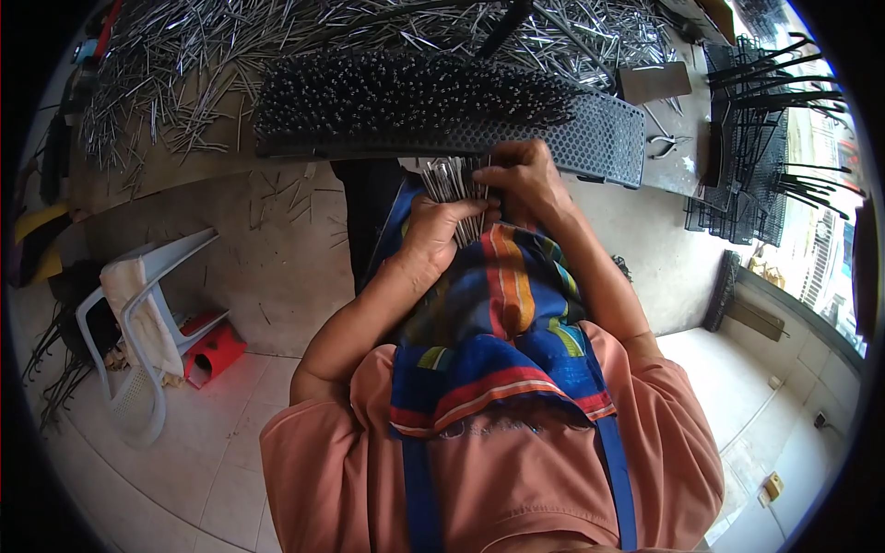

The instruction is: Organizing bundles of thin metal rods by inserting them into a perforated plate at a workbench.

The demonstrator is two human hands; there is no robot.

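Note:
My left hand [433,226] is wrapped round a fanned bundle of thin metal rods [448,177], held upright over the lap of my striped apron [507,276]. Beside the bundle's upper right edge, my right hand [524,180] is closed, its thumb and fingers pinching at a rod there; the fingertips are partly hidden. Just beyond both hands lies a long perforated metal tray [608,138]. Dark rods [406,88] stand packed in its holes over the left and middle, while the holes at its right end show bare.
Loose metal rods [184,64] lie heaped across the workbench [221,170]. Pliers [666,140] rest right of the tray. Black racks with hooked rods [774,129] stand at far right. A pale plastic chair [147,323] draped with cloth and a red container [214,358] are at left.

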